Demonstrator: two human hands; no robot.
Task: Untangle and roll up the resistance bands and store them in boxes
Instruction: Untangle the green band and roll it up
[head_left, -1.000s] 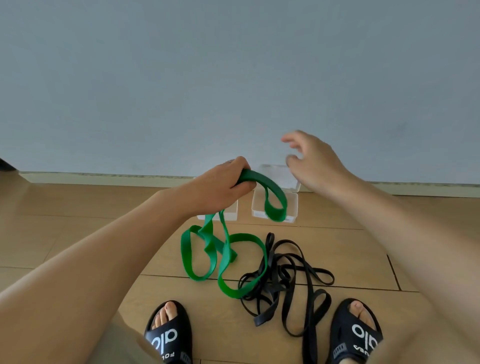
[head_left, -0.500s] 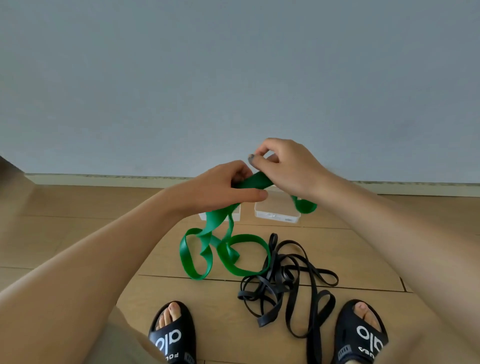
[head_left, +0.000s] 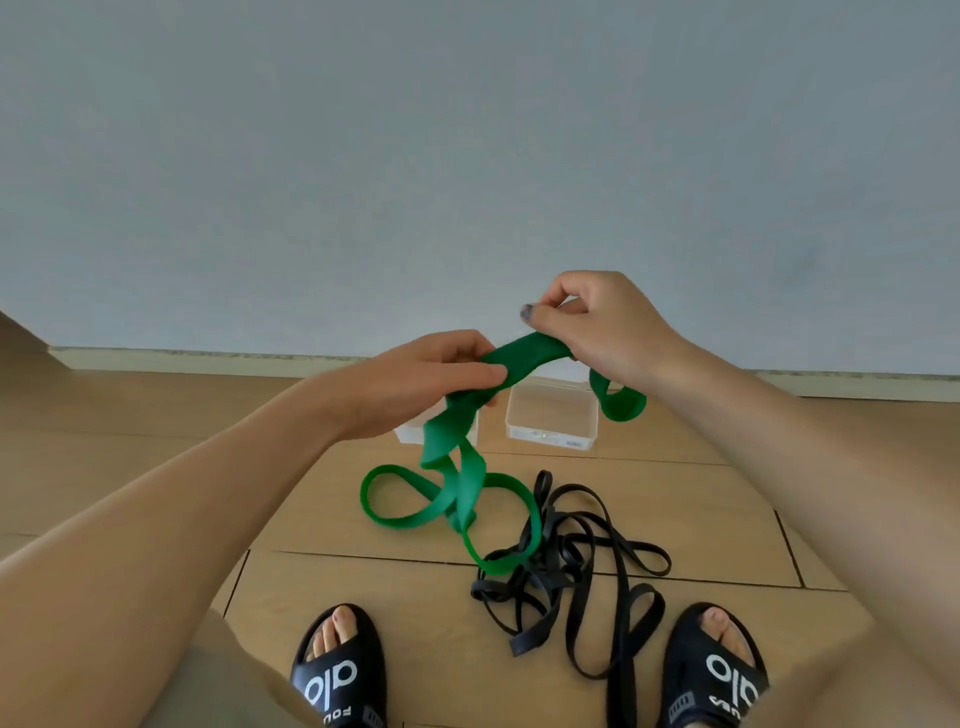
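Both hands pinch the green band (head_left: 524, 358), left hand (head_left: 415, 384) anchoring, right hand (head_left: 597, 327) lifting an end, likely to start rolling.

One head-worn wide-angle view, looking forward and down: hands (head_left: 519, 364) close up at centre, floor (head_left: 156, 467) and feet below, wall (head_left: 467, 156) filling the top.

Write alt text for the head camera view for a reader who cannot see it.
Two hands, left hand and right hand, hold a green band stretched between them, its loops trailing to the wooden floor. Below lie a tangled black band and two clear boxes near the wall.
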